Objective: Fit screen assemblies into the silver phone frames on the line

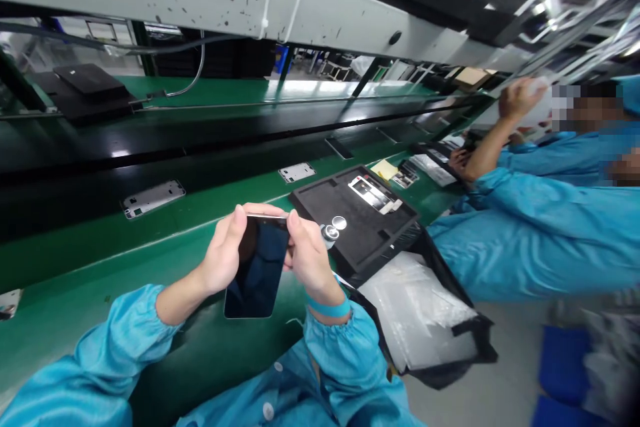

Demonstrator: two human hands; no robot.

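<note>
Both my hands hold a dark smartphone (257, 270) upright over the green workbench (75, 300), screen facing me. My left hand (227, 250) wraps its left edge with the thumb along the top. My right hand (307, 253) pinches the top right corner, fingers closed. Just right of my right hand, small round metal parts (334, 228) lie on a black foam tray (360, 227). A phone frame (373, 193) rests in that tray.
Two silver phone backplates (153, 198) (297, 172) ride the black conveyor belt (200, 140). A black bag of clear plastic sheets (420, 313) sits at the bench's right end. A co-worker's blue sleeves (525, 233) and raised hand (517, 97) are at the right.
</note>
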